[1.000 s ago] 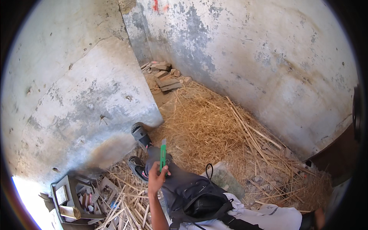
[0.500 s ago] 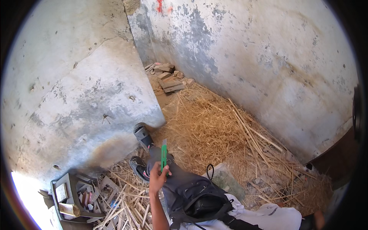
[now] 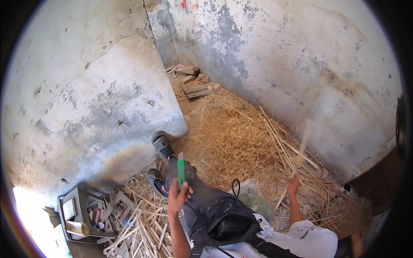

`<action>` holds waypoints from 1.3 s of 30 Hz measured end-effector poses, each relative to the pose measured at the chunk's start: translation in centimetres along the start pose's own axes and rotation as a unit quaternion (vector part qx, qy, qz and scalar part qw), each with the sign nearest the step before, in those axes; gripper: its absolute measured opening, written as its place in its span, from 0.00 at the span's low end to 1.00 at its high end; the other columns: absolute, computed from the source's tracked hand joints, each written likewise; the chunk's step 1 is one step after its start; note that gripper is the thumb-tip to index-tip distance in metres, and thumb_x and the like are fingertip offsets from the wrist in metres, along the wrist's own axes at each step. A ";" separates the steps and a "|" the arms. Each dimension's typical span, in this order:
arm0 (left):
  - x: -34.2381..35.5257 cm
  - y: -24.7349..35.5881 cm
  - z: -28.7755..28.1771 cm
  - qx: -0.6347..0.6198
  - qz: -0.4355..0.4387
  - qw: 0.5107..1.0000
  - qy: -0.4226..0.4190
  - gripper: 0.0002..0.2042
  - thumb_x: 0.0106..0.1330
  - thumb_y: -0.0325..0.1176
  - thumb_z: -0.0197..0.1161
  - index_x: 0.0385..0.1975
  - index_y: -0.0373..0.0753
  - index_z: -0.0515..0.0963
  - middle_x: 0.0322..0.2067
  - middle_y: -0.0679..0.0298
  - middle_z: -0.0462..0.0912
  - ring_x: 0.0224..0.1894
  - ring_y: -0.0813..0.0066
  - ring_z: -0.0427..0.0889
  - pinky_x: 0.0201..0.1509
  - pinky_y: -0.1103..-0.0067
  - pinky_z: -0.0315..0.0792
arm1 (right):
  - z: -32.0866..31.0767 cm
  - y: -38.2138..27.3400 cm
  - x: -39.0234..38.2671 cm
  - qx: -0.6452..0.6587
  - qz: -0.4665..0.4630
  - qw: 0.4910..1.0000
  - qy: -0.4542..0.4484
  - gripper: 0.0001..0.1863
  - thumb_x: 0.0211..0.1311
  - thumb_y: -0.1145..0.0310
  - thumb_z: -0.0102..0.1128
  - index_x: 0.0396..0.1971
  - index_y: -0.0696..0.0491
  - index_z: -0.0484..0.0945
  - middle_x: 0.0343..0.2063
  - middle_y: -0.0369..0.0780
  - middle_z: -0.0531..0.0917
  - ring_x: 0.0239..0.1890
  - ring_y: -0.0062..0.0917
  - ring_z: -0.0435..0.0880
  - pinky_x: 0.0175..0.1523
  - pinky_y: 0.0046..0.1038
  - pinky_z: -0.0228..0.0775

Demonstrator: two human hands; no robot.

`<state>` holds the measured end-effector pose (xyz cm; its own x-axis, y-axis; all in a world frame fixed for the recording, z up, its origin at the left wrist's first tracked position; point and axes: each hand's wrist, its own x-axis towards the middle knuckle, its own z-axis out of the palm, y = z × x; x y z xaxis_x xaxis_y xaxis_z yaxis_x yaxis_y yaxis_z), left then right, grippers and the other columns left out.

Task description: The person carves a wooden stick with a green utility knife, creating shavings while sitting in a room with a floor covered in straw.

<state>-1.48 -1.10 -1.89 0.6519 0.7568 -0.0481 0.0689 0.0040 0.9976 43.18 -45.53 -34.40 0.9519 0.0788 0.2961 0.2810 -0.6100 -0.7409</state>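
Green cutter [image 3: 181, 173] pinched in my left hand [image 3: 177, 195]; from afar I see my right hand [image 3: 293, 186] wrapped around 1 blurred stick [image 3: 305, 136], right of the straw heap [image 3: 232, 142].

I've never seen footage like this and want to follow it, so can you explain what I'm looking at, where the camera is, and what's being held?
There is no robot here, just a person working bare-handed. The camera, the left one of a pair worn on the head, looks down; its fisheye lens makes the round view and bends straight edges. Picture left is the person's left. The left hand holds a green knife, its blade out and pointing away from the person. The right hand appears to grip a pale strip, too blurred to make out well. Between the hands are the person's dark trousers. On the floor lies a heap of straw, with bricks beyond it and loose sticks at the picture's lower left.
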 end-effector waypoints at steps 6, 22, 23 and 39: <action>-1.6 -0.3 0.0 -0.039 0.005 0.999 0.023 0.10 0.86 0.40 0.52 0.47 0.38 0.69 0.27 0.63 0.82 0.25 0.80 0.79 0.28 0.83 0.72 | 6.9 -18.6 -1.4 0.187 0.043 0.953 -0.234 0.18 0.77 0.73 0.57 0.63 0.56 0.75 0.33 0.38 0.83 0.29 0.19 0.85 0.32 0.27 0.78; -5.1 6.3 -1.7 0.208 0.113 0.944 0.230 0.08 0.79 0.33 0.63 0.41 0.34 0.76 0.22 0.64 0.80 0.24 0.78 0.78 0.29 0.76 0.69 | 6.1 -47.3 -1.7 0.108 -0.272 0.834 -0.468 0.19 0.74 0.49 0.63 0.48 0.48 0.90 0.26 0.42 0.87 0.27 0.34 0.85 0.36 0.36 0.74; -5.3 7.2 -1.6 0.207 0.088 0.948 0.226 0.08 0.78 0.33 0.64 0.41 0.34 0.76 0.24 0.59 0.80 0.26 0.70 0.79 0.32 0.72 0.71 | 5.7 -47.9 -1.5 0.112 -0.284 0.830 -0.467 0.19 0.73 0.49 0.64 0.46 0.48 0.90 0.24 0.42 0.86 0.26 0.34 0.85 0.36 0.36 0.73; -4.8 8.5 -3.6 0.377 0.064 0.921 0.079 0.20 0.63 0.43 0.80 0.38 0.34 0.79 0.26 0.54 0.87 0.31 0.50 0.88 0.38 0.61 0.78 | 0.3 -53.1 2.1 0.021 -0.417 0.739 -0.528 0.16 0.63 0.47 0.74 0.35 0.44 0.90 0.23 0.35 0.86 0.26 0.32 0.85 0.34 0.35 0.73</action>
<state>-6.75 -2.33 6.97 0.5765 0.8058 0.1353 0.5425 -0.5013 0.6740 30.33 -12.76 5.38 0.0028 0.9991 0.0416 0.8066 0.0223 -0.5907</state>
